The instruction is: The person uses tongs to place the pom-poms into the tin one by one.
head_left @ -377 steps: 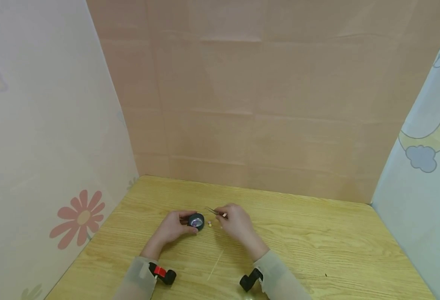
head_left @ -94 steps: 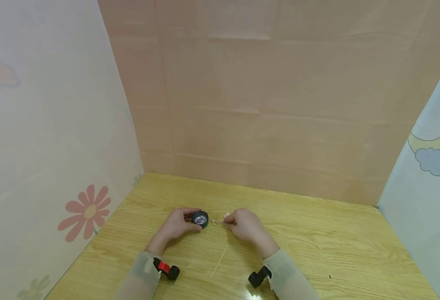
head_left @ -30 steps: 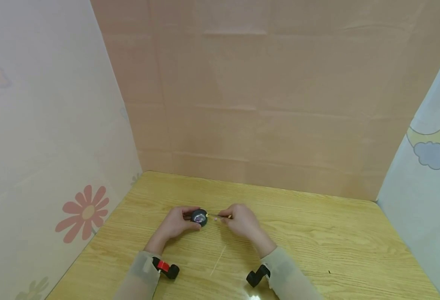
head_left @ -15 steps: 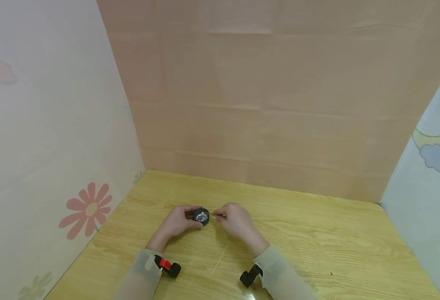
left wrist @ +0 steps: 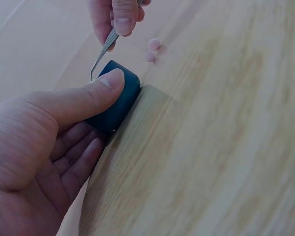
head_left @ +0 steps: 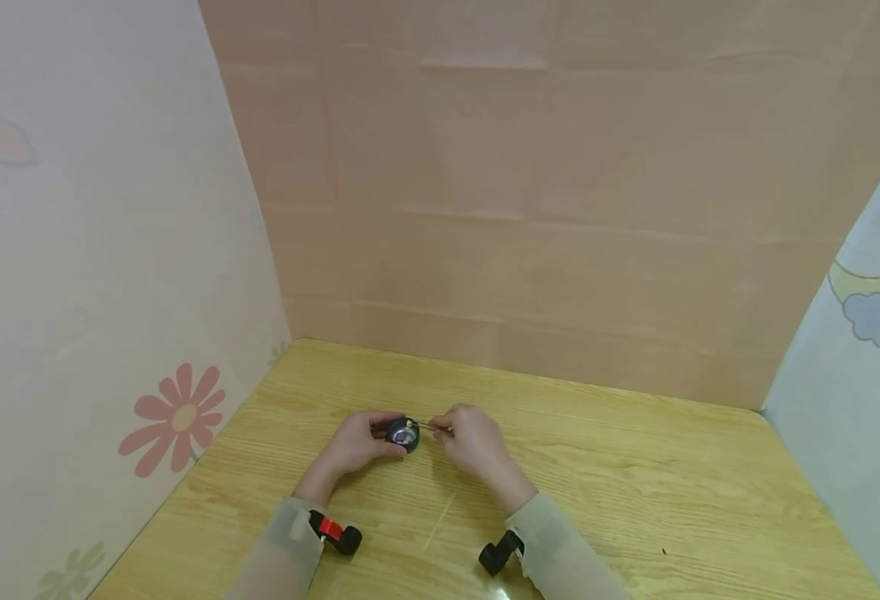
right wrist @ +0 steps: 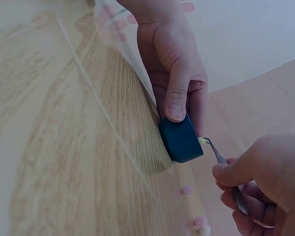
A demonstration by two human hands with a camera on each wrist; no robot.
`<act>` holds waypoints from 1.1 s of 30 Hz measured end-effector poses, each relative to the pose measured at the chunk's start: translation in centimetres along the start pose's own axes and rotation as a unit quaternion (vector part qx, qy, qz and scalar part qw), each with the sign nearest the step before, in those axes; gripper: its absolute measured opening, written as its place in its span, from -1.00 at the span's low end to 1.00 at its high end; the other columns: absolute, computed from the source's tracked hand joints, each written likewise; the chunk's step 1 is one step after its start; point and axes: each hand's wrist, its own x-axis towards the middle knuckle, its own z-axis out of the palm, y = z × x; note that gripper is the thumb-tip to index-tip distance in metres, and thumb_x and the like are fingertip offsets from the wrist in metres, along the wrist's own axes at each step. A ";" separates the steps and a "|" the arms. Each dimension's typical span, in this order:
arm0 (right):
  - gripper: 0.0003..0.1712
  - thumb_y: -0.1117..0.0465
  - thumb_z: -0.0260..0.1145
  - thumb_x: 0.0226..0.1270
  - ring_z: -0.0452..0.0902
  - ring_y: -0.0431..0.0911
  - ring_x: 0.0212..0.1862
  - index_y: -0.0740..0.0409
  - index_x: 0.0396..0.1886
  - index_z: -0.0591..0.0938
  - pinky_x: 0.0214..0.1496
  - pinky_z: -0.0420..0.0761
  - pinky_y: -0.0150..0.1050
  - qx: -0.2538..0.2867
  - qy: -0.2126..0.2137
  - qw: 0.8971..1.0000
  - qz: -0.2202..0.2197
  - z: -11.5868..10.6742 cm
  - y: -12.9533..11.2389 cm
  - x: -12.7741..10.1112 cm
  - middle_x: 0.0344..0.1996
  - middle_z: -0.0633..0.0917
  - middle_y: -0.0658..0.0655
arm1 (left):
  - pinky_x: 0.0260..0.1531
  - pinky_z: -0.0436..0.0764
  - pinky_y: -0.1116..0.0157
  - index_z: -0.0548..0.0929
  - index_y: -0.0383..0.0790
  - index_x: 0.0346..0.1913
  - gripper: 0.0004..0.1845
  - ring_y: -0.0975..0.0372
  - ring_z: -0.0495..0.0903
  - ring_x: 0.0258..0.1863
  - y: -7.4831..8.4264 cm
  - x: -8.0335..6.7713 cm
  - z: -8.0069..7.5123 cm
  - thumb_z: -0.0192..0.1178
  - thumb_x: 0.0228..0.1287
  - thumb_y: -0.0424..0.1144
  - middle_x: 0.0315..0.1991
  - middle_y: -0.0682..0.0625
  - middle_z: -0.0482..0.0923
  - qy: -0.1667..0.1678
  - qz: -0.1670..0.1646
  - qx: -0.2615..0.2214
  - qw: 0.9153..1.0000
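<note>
- The wooden surface (head_left: 635,492) is carrying all the work; pale panels are standing round it, the left one bearing a printed red flower (head_left: 177,418) and the right one a printed blue cloud (head_left: 873,318).
- The left hand (head_left: 353,448) is resting on the surface near its middle, its grip closing round a small round dark container (head_left: 403,434), thumb on one side and fingers on the other.
- The right hand (head_left: 472,442) is lying just beside the container, its grip pinching a pair of metal tweezers (head_left: 431,427) whose tips are reaching the container's opening.
- The container is appearing in the head view as a dark ring with a shiny, purplish inside; in the wrist views it is reading as a dark teal, smooth-sided cup (left wrist: 115,98).
- The right wrist view is showing a tiny pale yellow bead (right wrist: 202,141) sitting at the tweezer tips at the container's rim; the left wrist view is not showing this bead.
- The wrist views are showing small pink beads (left wrist: 153,49) lying on the surface just beside the container; in the head view they are too small to make out.
- Black straps with a red tab (head_left: 325,528) are sitting on the sleeved wrists, visible in the head view only.
- No readable writing or brand is appearing on any item.
</note>
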 end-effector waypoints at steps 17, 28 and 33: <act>-0.80 0.22 0.51 0.41 0.76 -0.09 -0.12 -0.03 -0.03 0.91 -0.19 0.73 -0.13 0.013 -0.020 1.000 0.011 -0.3 0.3 -0.3 -0.16 0.84 -0.01 | 0.19 0.66 -0.01 0.71 -0.22 0.34 -0.35 0.01 0.70 0.16 -0.1 -0.2 0.2 0.65 0.17 -0.27 0.21 -0.17 0.71 0.002 -0.002 -0.012 1.000; -0.78 0.23 0.52 0.39 0.71 -0.19 -0.23 -0.05 -0.02 0.91 -0.32 0.64 -0.25 0.015 -0.042 0.999 0.016 -0.3 0.5 -0.3 -0.16 0.85 -0.03 | 0.19 0.66 -0.01 0.72 -0.14 0.33 -0.36 0.05 0.71 0.15 -0.2 -0.2 0.0 0.66 0.17 -0.23 0.19 -0.12 0.72 0.006 -0.004 -0.004 1.000; -0.77 0.23 0.51 0.39 0.69 -0.21 -0.25 -0.04 -0.01 0.91 -0.32 0.63 -0.26 0.014 -0.045 0.999 0.015 -0.4 0.6 -0.2 -0.15 0.85 -0.03 | 0.19 0.66 -0.02 0.73 -0.13 0.33 -0.37 0.04 0.71 0.15 -0.1 -0.1 0.0 0.66 0.16 -0.23 0.20 -0.12 0.72 0.008 -0.004 -0.005 1.000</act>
